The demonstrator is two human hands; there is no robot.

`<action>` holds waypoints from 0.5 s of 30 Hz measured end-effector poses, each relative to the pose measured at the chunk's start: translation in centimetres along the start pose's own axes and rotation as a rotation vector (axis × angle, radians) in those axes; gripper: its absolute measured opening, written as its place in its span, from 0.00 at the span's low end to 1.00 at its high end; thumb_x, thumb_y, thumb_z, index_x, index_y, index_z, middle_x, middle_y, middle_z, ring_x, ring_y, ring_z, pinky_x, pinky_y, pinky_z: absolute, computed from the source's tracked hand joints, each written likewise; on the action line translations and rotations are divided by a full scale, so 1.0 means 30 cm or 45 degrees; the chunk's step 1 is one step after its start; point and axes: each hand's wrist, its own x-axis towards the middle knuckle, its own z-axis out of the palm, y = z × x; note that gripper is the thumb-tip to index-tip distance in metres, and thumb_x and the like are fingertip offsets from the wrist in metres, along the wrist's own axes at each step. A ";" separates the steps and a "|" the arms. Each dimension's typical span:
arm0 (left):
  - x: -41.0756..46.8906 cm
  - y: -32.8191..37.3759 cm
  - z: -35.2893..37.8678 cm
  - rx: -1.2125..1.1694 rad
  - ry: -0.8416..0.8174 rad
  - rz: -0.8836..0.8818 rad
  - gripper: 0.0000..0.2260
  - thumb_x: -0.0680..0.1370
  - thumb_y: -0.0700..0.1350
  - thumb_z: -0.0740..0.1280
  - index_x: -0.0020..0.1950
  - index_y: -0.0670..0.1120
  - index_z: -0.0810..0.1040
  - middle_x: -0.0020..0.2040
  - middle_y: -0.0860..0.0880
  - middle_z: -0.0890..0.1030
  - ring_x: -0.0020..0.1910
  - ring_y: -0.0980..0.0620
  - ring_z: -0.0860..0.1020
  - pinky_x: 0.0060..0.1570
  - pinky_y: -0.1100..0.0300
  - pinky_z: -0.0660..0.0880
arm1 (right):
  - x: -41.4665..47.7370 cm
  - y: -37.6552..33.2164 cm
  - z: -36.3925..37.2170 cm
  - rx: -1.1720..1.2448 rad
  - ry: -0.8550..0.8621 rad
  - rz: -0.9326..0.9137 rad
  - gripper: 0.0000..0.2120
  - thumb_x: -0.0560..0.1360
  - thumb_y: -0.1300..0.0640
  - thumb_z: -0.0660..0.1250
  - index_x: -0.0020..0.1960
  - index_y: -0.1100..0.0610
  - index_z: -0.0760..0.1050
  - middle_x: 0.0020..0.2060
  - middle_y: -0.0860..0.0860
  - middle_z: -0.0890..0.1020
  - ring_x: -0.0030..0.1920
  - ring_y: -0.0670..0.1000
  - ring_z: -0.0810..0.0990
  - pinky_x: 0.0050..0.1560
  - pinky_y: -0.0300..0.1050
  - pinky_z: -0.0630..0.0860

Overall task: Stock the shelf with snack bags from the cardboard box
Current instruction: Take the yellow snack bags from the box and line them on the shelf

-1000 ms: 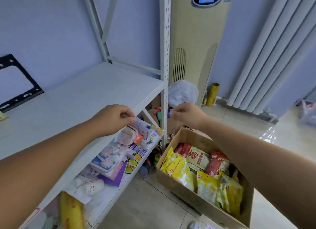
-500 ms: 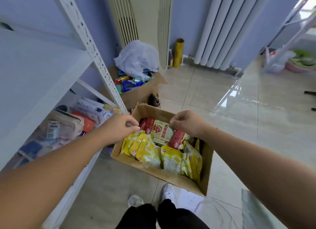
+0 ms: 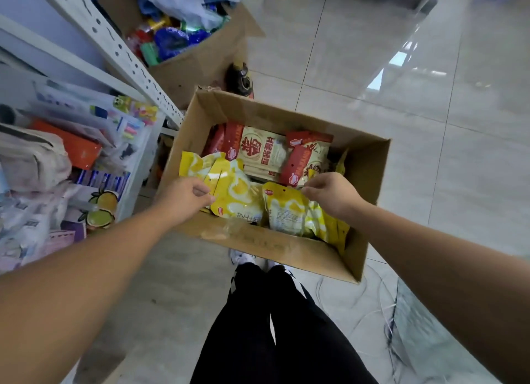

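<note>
My left hand [image 3: 183,195] pinched one yellow bag [image 3: 232,194]. My right hand [image 3: 332,194] pinched another bag [image 3: 286,211], both inside the cardboard box [image 3: 370,165].

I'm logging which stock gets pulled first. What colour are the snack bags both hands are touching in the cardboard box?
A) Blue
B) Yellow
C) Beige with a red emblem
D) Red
B: the left hand and the right hand each pinch the top edge of a yellow snack bag at the near side of the cardboard box, while the red and beige bags lie untouched farther back.
</note>
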 end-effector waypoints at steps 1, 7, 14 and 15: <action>0.031 -0.027 0.022 -0.009 -0.010 -0.021 0.14 0.74 0.52 0.75 0.56 0.48 0.82 0.57 0.50 0.83 0.56 0.50 0.80 0.56 0.56 0.75 | 0.020 0.018 0.020 -0.007 0.000 0.023 0.11 0.79 0.52 0.68 0.51 0.59 0.84 0.45 0.55 0.85 0.39 0.51 0.81 0.37 0.43 0.75; 0.208 -0.123 0.121 0.029 -0.012 -0.066 0.15 0.74 0.50 0.75 0.57 0.45 0.82 0.55 0.47 0.84 0.51 0.49 0.81 0.48 0.58 0.72 | 0.139 0.103 0.130 0.028 0.041 0.110 0.10 0.79 0.54 0.69 0.57 0.58 0.82 0.51 0.54 0.85 0.50 0.55 0.83 0.53 0.53 0.80; 0.405 -0.212 0.238 0.045 -0.009 -0.201 0.22 0.71 0.51 0.77 0.61 0.41 0.81 0.56 0.43 0.84 0.56 0.44 0.81 0.58 0.53 0.76 | 0.287 0.218 0.224 0.088 0.130 0.246 0.16 0.78 0.53 0.70 0.64 0.58 0.78 0.56 0.51 0.83 0.54 0.51 0.81 0.56 0.47 0.78; 0.423 -0.226 0.258 0.048 -0.025 -0.216 0.23 0.71 0.52 0.78 0.61 0.41 0.80 0.58 0.42 0.83 0.57 0.42 0.80 0.59 0.50 0.76 | 0.299 0.236 0.239 0.080 0.146 0.274 0.17 0.78 0.53 0.70 0.65 0.58 0.77 0.57 0.52 0.83 0.57 0.52 0.81 0.59 0.48 0.77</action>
